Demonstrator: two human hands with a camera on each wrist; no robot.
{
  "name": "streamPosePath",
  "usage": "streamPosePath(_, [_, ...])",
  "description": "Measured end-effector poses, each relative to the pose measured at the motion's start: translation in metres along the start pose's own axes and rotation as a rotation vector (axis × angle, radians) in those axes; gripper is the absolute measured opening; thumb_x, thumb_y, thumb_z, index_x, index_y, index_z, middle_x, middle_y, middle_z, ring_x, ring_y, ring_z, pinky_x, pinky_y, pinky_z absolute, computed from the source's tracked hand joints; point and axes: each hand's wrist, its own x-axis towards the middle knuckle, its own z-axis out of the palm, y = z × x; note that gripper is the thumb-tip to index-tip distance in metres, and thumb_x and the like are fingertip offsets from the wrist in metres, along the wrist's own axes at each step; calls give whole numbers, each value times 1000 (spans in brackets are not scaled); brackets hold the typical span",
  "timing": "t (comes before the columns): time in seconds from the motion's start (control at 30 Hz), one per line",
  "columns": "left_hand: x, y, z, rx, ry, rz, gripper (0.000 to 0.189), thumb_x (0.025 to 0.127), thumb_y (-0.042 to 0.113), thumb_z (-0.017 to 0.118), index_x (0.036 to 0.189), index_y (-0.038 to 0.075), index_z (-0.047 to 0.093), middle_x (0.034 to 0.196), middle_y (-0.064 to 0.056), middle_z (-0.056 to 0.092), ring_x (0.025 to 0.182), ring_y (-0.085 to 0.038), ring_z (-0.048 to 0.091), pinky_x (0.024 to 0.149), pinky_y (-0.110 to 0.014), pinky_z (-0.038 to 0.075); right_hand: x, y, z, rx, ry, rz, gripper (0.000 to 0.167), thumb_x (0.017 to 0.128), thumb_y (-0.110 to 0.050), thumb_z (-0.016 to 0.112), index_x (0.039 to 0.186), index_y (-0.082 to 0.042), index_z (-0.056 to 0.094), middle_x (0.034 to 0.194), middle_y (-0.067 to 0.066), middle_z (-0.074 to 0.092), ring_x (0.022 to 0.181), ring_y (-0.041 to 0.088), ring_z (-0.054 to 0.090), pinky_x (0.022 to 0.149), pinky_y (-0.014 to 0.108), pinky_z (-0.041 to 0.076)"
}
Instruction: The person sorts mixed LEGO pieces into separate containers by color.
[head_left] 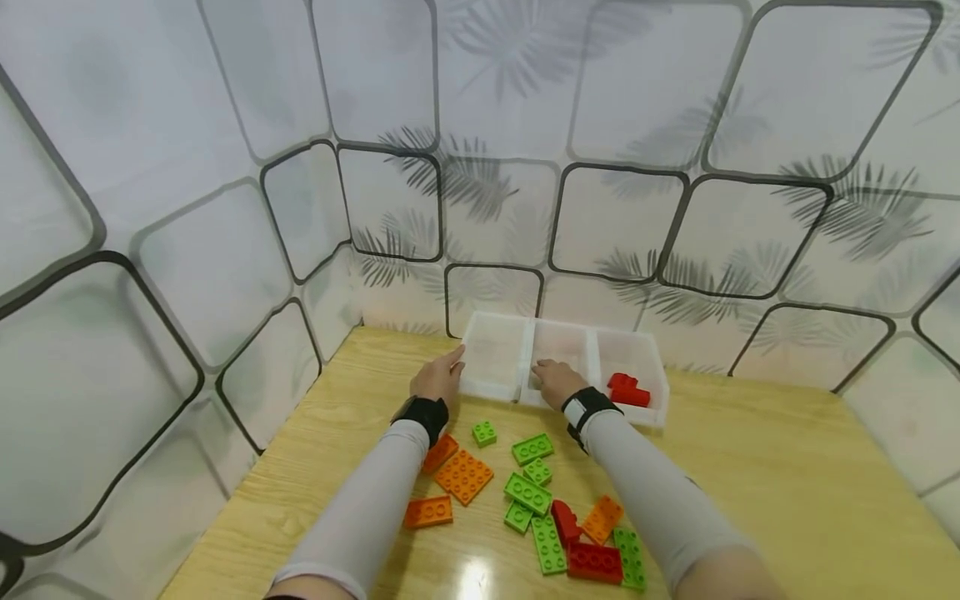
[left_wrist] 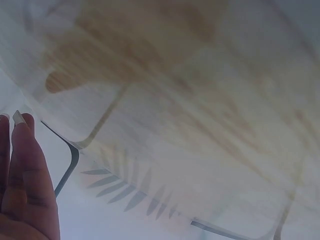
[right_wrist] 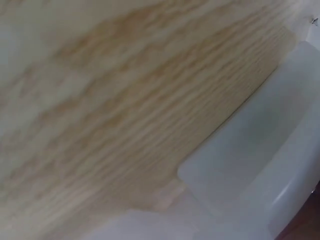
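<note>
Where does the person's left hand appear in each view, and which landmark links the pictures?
Head: the left hand is left of and below centre, at the left end of the translucent three-compartment tray.
Left wrist: the left hand is at the lower left edge.
Right wrist: not discernible.
Shared landmark: the leaf-print backdrop, in head and left wrist only.

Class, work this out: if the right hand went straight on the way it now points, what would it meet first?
The right hand would probably meet the left divider of the white tray first; hand height is unclear, so it might pass over.
</note>
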Motion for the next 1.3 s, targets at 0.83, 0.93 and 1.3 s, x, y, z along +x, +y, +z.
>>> streamPosePath(0.83, [1,6,-21,19,-138,-37,40,101,24,54,141,24,53,80,-14,68,48,-21,37,50,-32,22,-98,63,-48,37,371,164,47,101,-25,52,139,2,50,139,26,45,129,43,39,107,53,32])
streamPosePath(0.93, [3,8,-31,33,-254,-25,44,104,24,48,147,19,45,109,-14,70,60,-27,52,57,-35,34,-113,81,-42,90,419,274,46,102,-27,49,137,3,51,130,27,47,120,45,43,102,56,36])
streamPosePath(1.3, [-3,14,-45,57,-378,51,48,103,27,50,147,11,42,117,-16,65,101,-31,63,87,-47,48,-146,107,-17,345,530,495,39,100,-17,52,136,-2,55,96,23,58,83,34,51,71,43,40])
